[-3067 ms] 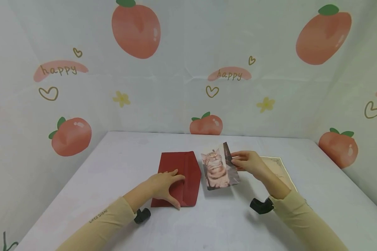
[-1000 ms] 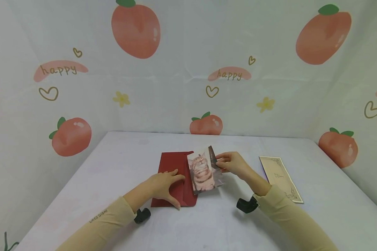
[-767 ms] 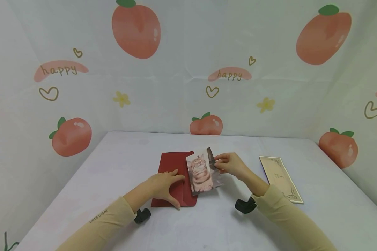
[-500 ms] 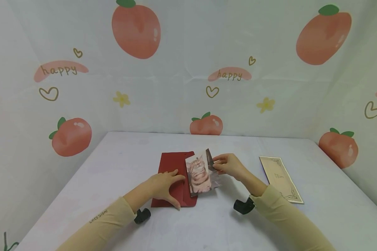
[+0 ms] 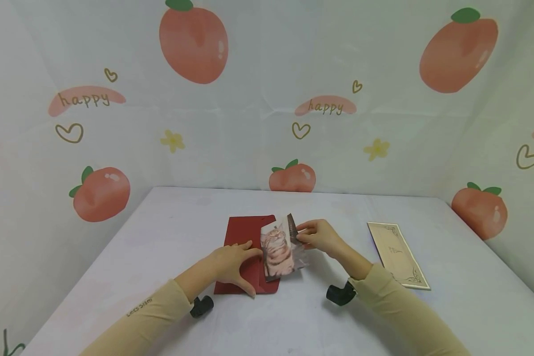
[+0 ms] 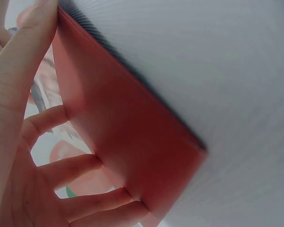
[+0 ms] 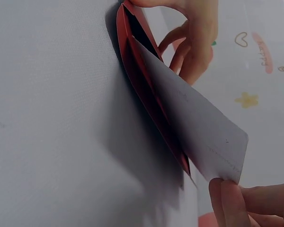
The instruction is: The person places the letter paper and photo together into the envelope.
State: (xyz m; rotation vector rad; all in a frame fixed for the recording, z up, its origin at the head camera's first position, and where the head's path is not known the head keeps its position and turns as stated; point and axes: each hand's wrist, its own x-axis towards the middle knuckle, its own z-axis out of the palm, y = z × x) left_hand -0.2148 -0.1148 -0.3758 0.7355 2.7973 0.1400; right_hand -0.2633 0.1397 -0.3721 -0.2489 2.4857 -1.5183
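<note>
A red envelope [image 5: 244, 228] lies on the white table, its flap side to the right. My left hand [image 5: 232, 263] rests on it with fingers spread; in the left wrist view the fingertips touch the red paper [image 6: 118, 127]. A postcard with a cat picture [image 5: 278, 252] is tilted over the envelope's right part. My right hand [image 5: 322, 238] pinches the card's right edge between thumb and fingers. From the right wrist, the card's pale back [image 7: 199, 123] shows, and its left edge sits at the envelope's gaping mouth [image 7: 151, 90]. How far it reaches inside is hidden.
A beige card with an ornate border [image 5: 398, 254] lies to the right on the table [image 5: 271, 326]. Black wrist-camera mounts [image 5: 340, 294] hang below both sleeves. A white cloth with printed peaches [image 5: 267, 109] hangs behind the table.
The right hand has carried the cat postcard leftward, from beside the envelope to over its right part, and slightly toward me. Beige card is more exposed. The left hand has stayed in place.
</note>
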